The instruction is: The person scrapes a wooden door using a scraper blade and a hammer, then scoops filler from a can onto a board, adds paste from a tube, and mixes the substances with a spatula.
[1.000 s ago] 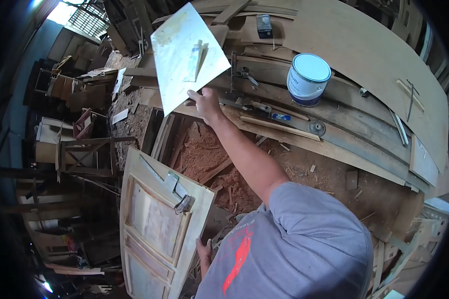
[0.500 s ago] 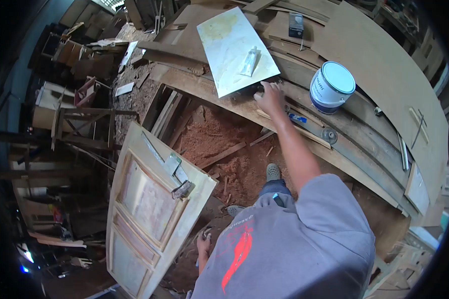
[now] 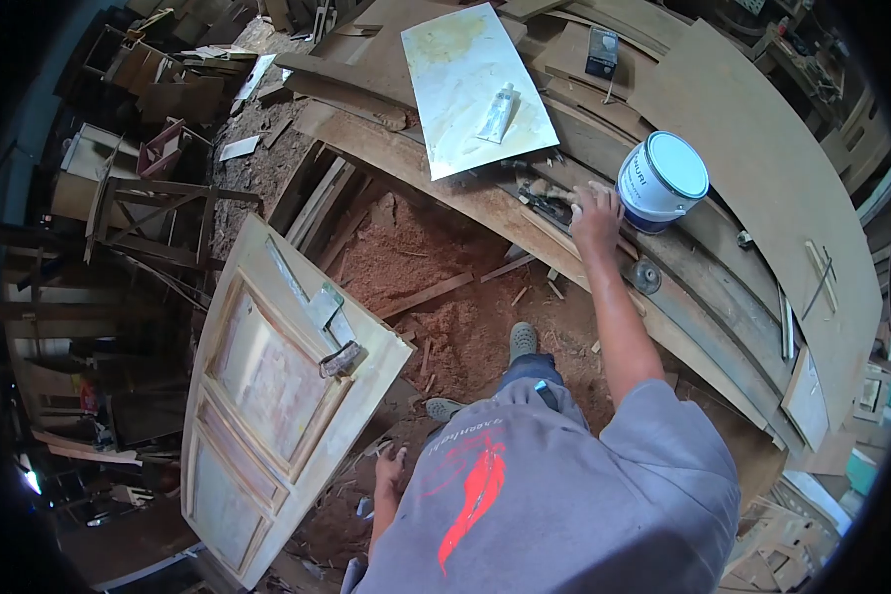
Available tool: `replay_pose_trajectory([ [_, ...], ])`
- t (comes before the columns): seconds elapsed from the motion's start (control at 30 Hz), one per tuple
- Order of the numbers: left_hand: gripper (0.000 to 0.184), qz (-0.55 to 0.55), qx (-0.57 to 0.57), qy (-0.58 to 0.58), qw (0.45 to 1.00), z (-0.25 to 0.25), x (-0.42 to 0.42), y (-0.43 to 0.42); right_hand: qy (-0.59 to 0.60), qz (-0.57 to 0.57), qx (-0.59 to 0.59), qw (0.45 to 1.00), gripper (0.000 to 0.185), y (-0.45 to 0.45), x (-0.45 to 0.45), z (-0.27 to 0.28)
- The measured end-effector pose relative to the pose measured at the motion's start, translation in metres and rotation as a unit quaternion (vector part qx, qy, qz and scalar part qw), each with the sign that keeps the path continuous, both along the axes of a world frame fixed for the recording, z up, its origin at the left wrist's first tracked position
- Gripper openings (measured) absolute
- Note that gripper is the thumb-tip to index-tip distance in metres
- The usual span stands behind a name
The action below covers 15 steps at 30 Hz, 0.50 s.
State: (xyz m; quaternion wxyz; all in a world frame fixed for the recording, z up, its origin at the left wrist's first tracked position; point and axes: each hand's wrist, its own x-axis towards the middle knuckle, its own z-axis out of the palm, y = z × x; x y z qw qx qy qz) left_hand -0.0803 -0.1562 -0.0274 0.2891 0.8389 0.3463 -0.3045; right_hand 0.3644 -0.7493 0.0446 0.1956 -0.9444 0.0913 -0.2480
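My right hand (image 3: 596,220) reaches over the plank bench with its fingers bent down, beside the dark small tools (image 3: 546,203). What lies under its fingers is hidden. Just right of it stands a white and blue paint can (image 3: 663,180), lid on. A metal disc (image 3: 645,276) lies near my wrist. My left hand (image 3: 391,467) hangs low beside my body, fingers loosely bent and apart, holding nothing that I can see. Left of it leans a panelled wooden door (image 3: 285,396); a putty knife (image 3: 327,309) and a dark-ended block (image 3: 342,359) rest on it.
A white board (image 3: 455,59) with a tube (image 3: 500,112) on it lies across the bench. Behind stands a small dark box (image 3: 602,51). Reddish sawdust (image 3: 386,247) and wood strips cover the ground. A wooden trestle (image 3: 158,213) stands at the left.
My right hand has moved right, from the white board's edge to beside the paint can. The blue-marked item on the bench is now covered. My view has shifted slightly.
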Motion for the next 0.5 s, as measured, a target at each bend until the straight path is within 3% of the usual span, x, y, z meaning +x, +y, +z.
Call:
replay_pose_trajectory([
  [0.1,0.072,0.038,-0.022,0.039,0.998,0.015,0.029,-0.013,0.060,0.042,-0.033,0.997,0.016,0.016,-0.001,-0.002],
  [0.2,0.074,0.016,-0.011,-0.026,0.999,0.007,0.036,-0.017,0.073,0.042,-0.136,0.987,0.027,0.017,0.012,-0.044],
  [0.27,0.073,0.048,-0.042,-0.045,0.997,-0.037,0.022,0.004,0.145,0.045,-0.107,0.983,0.023,0.017,0.019,-0.030],
  [0.33,0.072,0.026,-0.017,-0.020,0.999,0.014,0.040,-0.015,0.115,0.099,-0.125,0.981,0.026,0.013,0.024,-0.049],
  [0.4,0.071,0.039,0.012,-0.061,0.997,0.016,0.027,-0.017,0.015,0.143,-0.122,0.982,0.030,0.013,0.023,-0.068],
  [0.5,0.070,0.067,0.027,-0.048,0.996,0.029,0.009,-0.018,0.059,0.134,-0.125,0.981,0.027,0.022,0.020,-0.045],
])
